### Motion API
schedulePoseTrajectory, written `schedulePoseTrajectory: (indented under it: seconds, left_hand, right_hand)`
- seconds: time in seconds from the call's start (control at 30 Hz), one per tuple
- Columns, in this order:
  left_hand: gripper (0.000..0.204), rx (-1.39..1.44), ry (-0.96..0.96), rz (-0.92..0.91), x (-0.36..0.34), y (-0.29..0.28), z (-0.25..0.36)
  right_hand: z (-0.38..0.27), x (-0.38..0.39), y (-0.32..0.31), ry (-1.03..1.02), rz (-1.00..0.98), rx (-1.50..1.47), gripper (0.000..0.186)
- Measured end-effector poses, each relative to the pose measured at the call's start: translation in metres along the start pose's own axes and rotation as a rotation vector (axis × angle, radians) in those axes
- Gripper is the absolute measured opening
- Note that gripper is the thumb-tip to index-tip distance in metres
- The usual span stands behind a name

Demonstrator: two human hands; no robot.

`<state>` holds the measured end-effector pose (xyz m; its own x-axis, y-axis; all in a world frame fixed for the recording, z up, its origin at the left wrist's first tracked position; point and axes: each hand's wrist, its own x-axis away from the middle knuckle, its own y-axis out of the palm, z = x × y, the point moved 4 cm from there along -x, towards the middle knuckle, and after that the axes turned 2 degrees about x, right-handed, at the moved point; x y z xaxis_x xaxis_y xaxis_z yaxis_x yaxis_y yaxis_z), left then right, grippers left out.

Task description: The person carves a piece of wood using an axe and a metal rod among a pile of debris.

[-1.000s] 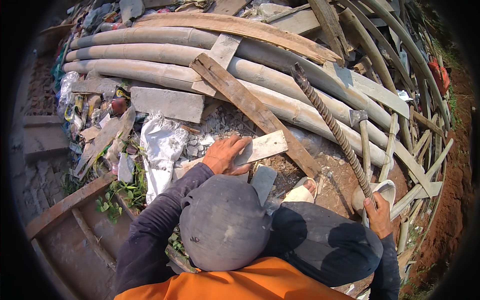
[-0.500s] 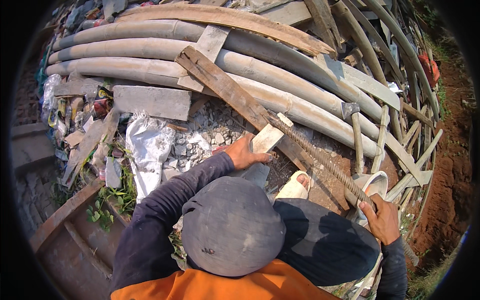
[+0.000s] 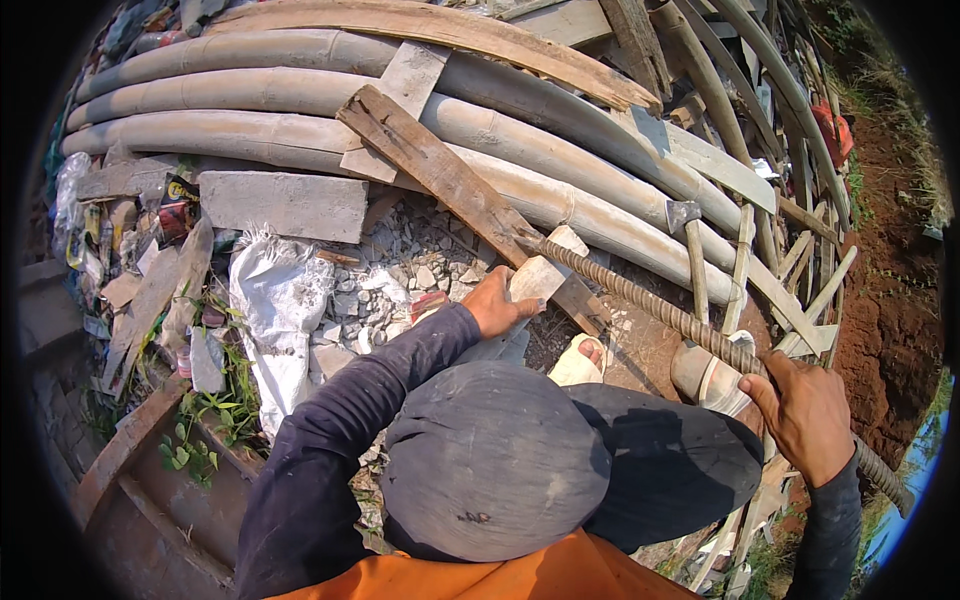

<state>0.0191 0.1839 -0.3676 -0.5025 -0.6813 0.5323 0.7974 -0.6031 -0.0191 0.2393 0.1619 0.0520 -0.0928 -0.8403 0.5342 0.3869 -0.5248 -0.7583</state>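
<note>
While the left hand [image 3: 497,303] holds the pale wood piece [image 3: 538,282], the right hand [image 3: 805,410] grips the ribbed metal bar [image 3: 650,300]; the left fingers are closed on the near end of the wood, with the thumb along its lower edge; the right fingers are wrapped around the bar toward its rear portion, the tail of which emerges beyond the wrist at lower right; the bar runs obliquely from the right hand toward the upper left, and its front end crosses over the pale wood piece, so that wood shows on both sides of it; whether bar and wood touch cannot be told from this view; the pale wood piece is located at the left fingertips, overlapping the brown board [image 3: 430,170]; this board lies diagonally, its upper end resting across the bamboo poles [image 3: 540,157]; a grey slab [image 3: 285,205] sits left of the board, below the poles; gravel [image 3: 385,290] lies beyond the left forearm, with a white sack [image 3: 280,330] beside it; a hatchet [image 3: 697,268] stands to the right, its head at the poles; a sandalled foot [image 3: 578,362] is positioned below the bar.
</note>
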Motion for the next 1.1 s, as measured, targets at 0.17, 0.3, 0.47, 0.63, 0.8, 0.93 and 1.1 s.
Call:
schedulePoseTrajectory:
  seconds: [0.17,0.3,0.47,0.63,0.8,0.93,1.1]
  left_hand:
    - [0.090,0.023,0.044,0.031,0.003,-0.009,-0.003]
    - [0.077,-0.069,0.099,0.105,0.004,-0.006,-0.007]
    - [0.030,-0.816,0.545,0.374,0.030,-0.069,0.049]
    - [0.030,-1.290,0.820,0.494,-0.026,-0.173,0.105]
    - [0.033,-1.403,0.697,0.178,-0.047,-0.168,0.097]
    - [0.035,-1.400,0.643,0.188,-0.049,-0.167,0.100]
    - [0.036,-1.374,0.624,0.186,-0.055,-0.165,0.099]
  right_hand:
    - [0.008,-0.011,0.022,0.001,-0.094,-0.074,0.046]
    - [0.037,-0.016,0.071,-0.003,-0.189,-0.188,0.045]
    - [0.054,-0.022,0.105,0.011,-0.275,-0.287,0.043]
    - [0.056,-0.034,0.110,-0.062,-0.277,-0.340,0.039]
    - [0.056,-0.034,0.099,-0.026,-0.358,-0.449,0.034]
    - [0.043,-0.027,0.084,-0.017,-0.295,-0.440,0.031]
    - [0.032,-0.019,0.081,-0.001,-0.364,-0.458,0.029]
